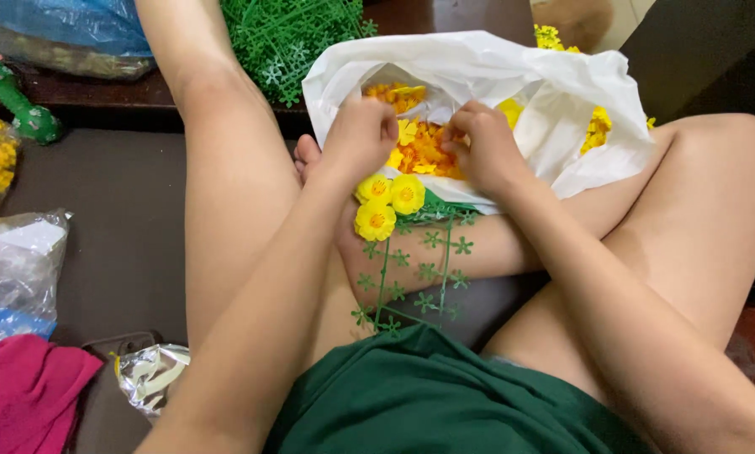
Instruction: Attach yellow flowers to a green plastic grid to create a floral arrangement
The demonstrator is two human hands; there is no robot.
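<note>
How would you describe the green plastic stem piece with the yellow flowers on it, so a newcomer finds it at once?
Start at the white plastic bag of loose flower heads by the person's knees. Just below its mouth, under the left hand, a green lattice stem lies across the leg. Unlike the bare green pile behind, it carries three yellow flowers at its top.

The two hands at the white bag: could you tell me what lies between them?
Loose orange and yellow flower pieces in the white bag fill the gap between left hand and right hand, head view.
</note>
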